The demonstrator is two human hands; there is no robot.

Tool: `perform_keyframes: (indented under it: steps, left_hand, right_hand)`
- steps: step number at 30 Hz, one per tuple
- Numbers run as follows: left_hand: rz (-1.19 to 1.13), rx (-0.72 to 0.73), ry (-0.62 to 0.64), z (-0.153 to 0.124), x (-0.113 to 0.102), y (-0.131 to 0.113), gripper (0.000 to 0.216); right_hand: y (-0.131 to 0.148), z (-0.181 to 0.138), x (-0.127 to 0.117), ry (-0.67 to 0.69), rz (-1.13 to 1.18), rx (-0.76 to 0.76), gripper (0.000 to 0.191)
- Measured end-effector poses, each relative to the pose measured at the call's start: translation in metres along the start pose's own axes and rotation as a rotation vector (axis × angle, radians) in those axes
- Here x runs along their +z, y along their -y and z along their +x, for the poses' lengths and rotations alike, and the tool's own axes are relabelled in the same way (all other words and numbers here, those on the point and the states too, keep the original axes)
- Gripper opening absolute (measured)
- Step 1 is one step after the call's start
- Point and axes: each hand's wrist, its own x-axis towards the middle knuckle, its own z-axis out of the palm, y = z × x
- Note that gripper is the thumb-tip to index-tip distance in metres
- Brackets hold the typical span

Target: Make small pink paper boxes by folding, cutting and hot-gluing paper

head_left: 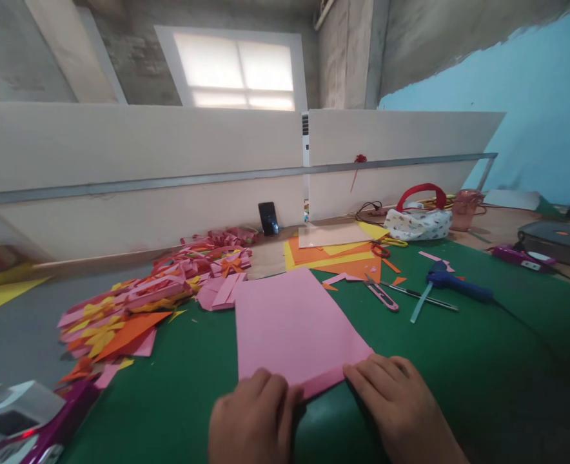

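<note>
A sheet of pink paper [289, 322] lies on the green mat in front of me, its near edge folded over into a narrow strip. My left hand [253, 419] is closed at the near left part of that edge, with curled fingers and the thumb against the fold. At the near right corner, my right hand [398, 403] pinches the strip, its fingers close together. Both thumbs are partly hidden. Left of the sheet is a folded pink paper piece [222, 292].
A heap of pink, orange and yellow paper pieces [135, 293] spreads at left. Thread snips [382, 295], a pen [423, 297] and a blue glue gun [459, 285] with its cord lie right. Behind are orange and yellow sheets [333, 261], a phone [268, 219] and a patterned pouch [418, 223].
</note>
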Motion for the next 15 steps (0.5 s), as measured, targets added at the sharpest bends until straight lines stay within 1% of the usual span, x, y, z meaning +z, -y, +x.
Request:
perform_keyframes:
  steps: [2, 4, 7, 9, 11, 15]
  left_hand:
    - [0.020, -0.016, 0.046, 0.014, -0.010, 0.000, 0.026]
    - [0.006, -0.012, 0.132, 0.022, -0.015, 0.001, 0.025]
    - [-0.074, -0.040, 0.206, 0.021, -0.010, 0.003, 0.023]
    - [-0.091, -0.074, 0.201, 0.017, -0.004, 0.005, 0.028]
    - [-0.060, -0.112, 0.173, 0.014, 0.000, 0.005, 0.032]
    - [-0.033, -0.148, 0.163, 0.015, -0.003, -0.002, 0.032]
  right_hand:
    - [0.002, 0.003, 0.000, 0.003, -0.039, 0.023, 0.045]
    - [0.002, 0.005, 0.000, 0.010, -0.071, 0.017, 0.047]
    - [0.000, 0.006, 0.001, 0.018, -0.089, -0.027, 0.045]
    - [-0.002, 0.005, 0.001, 0.050, -0.089, -0.029, 0.044]
    - [-0.002, 0.005, 0.001, 0.064, -0.084, -0.007, 0.045]
    - [-0.002, 0.005, 0.000, 0.015, -0.053, 0.024, 0.050]
